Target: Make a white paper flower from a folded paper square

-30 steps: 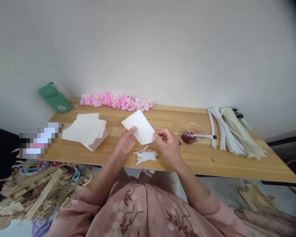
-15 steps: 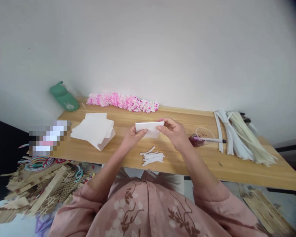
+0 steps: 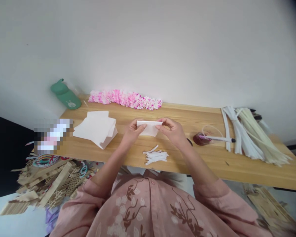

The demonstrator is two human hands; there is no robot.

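A folded piece of white paper (image 3: 150, 128) is held up above the table between my two hands. My left hand (image 3: 135, 130) pinches its left end, thumb in front and fingers behind. At the right end my right hand (image 3: 171, 129) grips it the same way, closed on the paper. Just below, on the table, lies a small pile of short white strips (image 3: 156, 155). Loose white paper sheets (image 3: 96, 126) overlap in a stack to the left of my hands.
A pink and white flower bundle (image 3: 125, 98) lies along the wall beside a green bottle (image 3: 66, 95). On the right are a dark red container (image 3: 199, 139) with a pen on it, white strips (image 3: 244, 138) and cream strips (image 3: 262, 138). Cardboard scraps (image 3: 51, 184) heap below the table's left side.
The paper's top edge looks flatter and more level between my hands, and the piece still stays gripped at both ends. The whole view has shifted slightly.
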